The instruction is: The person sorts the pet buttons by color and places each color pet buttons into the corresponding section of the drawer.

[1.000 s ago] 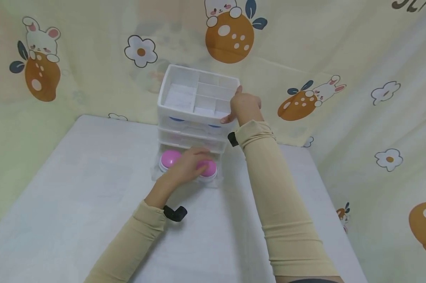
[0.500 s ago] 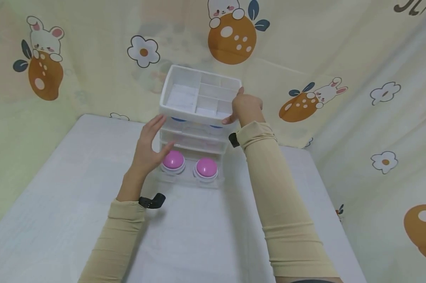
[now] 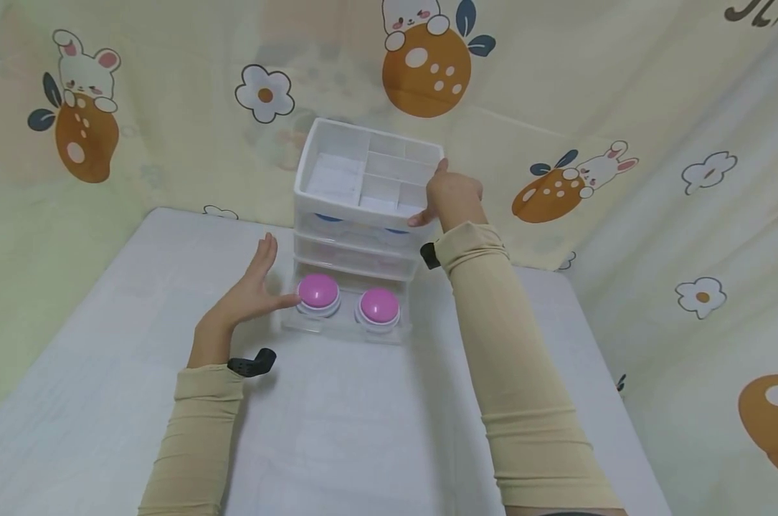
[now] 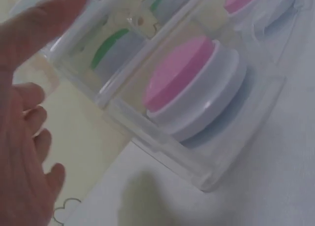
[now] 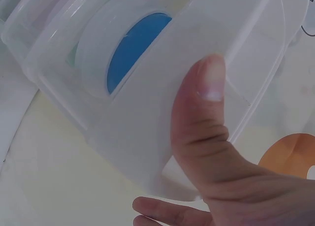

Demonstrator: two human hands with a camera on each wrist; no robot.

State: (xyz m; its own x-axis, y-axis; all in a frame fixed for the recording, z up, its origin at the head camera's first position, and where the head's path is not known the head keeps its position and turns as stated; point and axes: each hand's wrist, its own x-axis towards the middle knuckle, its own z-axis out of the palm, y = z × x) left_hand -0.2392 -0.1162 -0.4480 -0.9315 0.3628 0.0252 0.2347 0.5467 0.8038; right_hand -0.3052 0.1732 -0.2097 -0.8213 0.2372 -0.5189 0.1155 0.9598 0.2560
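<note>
A white drawer organizer (image 3: 356, 208) with a divided top tray stands against the backdrop. Its clear bottom drawer (image 3: 346, 332) is pulled out and holds two round white pieces with domed pink tops, the left one (image 3: 318, 291) and the right one (image 3: 379, 307). My left hand (image 3: 243, 294) is beside the drawer, fingers extended and thumb stretched toward the left pink top, overlapping its edge in the head view. My right hand (image 3: 454, 197) grips the organizer's top right corner, thumb (image 5: 202, 103) on the front, other fingers along the side.
Closed drawers above show a blue-topped round piece (image 5: 138, 51) and a green-topped one (image 4: 108, 48) through clear plastic. A white cloth covers the table (image 3: 337, 430). Printed fabric (image 3: 182, 143) hangs right behind the organizer and along the right side.
My left hand has left the right pink top, swung past the organizer's left front corner and come down beside the drawer, uncovering both pink tops. My right hand keeps its grip.
</note>
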